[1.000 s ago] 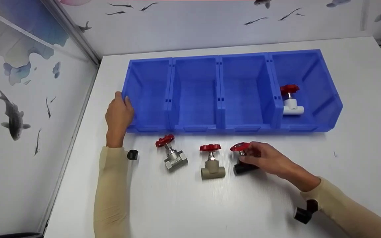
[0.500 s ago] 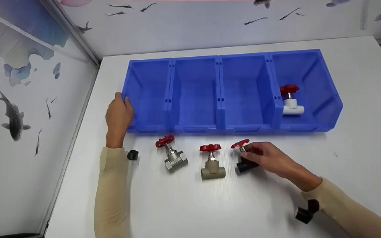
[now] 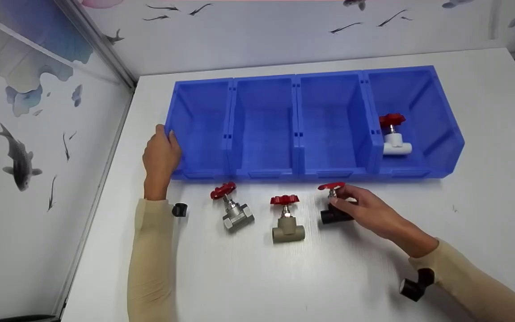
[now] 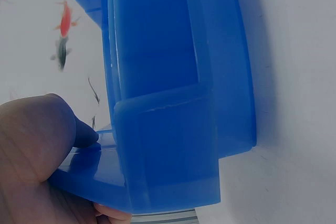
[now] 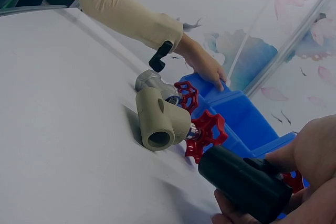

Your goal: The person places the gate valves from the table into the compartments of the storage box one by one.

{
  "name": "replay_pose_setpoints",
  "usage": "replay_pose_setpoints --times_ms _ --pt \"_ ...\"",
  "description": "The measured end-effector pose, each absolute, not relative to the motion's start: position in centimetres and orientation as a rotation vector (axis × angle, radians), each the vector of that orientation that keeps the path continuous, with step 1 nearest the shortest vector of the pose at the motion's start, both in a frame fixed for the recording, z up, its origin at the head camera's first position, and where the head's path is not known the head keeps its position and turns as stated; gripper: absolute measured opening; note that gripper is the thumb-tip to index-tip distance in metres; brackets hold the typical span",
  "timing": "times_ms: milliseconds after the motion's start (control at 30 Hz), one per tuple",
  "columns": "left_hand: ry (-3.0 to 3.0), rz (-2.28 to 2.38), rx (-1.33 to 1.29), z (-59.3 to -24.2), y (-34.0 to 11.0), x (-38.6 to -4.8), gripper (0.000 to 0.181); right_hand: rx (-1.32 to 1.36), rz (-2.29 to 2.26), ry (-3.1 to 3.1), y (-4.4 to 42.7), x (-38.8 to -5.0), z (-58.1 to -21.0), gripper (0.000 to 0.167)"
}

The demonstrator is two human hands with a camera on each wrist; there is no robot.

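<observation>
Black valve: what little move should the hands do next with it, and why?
Maybe lift the black valve over the third bin from the left: the right hand grips it just in front of that bin, and the white valve sits in the next one.

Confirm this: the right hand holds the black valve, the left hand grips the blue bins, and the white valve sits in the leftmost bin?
Not quite: the white valve sits in the rightmost bin, as the head view shows. The rest stands: the right hand holds the black valve, and the left hand grips the blue bins.
</observation>
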State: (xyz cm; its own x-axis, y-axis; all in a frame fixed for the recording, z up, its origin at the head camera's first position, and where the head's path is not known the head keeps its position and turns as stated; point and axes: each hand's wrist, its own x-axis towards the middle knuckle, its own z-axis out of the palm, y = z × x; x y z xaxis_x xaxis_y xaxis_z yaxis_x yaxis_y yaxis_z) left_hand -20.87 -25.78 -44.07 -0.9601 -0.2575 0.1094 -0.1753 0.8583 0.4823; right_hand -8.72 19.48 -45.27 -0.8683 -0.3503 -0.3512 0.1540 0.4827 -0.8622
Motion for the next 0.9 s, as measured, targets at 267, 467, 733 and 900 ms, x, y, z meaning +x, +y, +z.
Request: replay_pose_setpoints --times_ms 267,467,733,900 --pt "-2.855 -0.705 0.31 -43.9 -25.7 -20.7 0.04 -0.128 -1.4 2.236 19.4 -8.9 -44.6 0.045" --pt "-2.859 -0.707 0.317 -43.9 -25.7 -20.8 0.041 -0.085 -1.451 2.187 19.4 -9.1 -44.4 0.047" --pt "-2.86 -0.715 0.328 -43.9 -25.7 -20.9 0.041 -0.062 -1.477 2.163 19.6 -9.4 -44.0 0.05" --pt "-2.866 -0.729 0.332 -43.9 -25.7 -20.8 0.042 -0.074 -1.507 2.153 19.7 -9.4 -43.5 0.049"
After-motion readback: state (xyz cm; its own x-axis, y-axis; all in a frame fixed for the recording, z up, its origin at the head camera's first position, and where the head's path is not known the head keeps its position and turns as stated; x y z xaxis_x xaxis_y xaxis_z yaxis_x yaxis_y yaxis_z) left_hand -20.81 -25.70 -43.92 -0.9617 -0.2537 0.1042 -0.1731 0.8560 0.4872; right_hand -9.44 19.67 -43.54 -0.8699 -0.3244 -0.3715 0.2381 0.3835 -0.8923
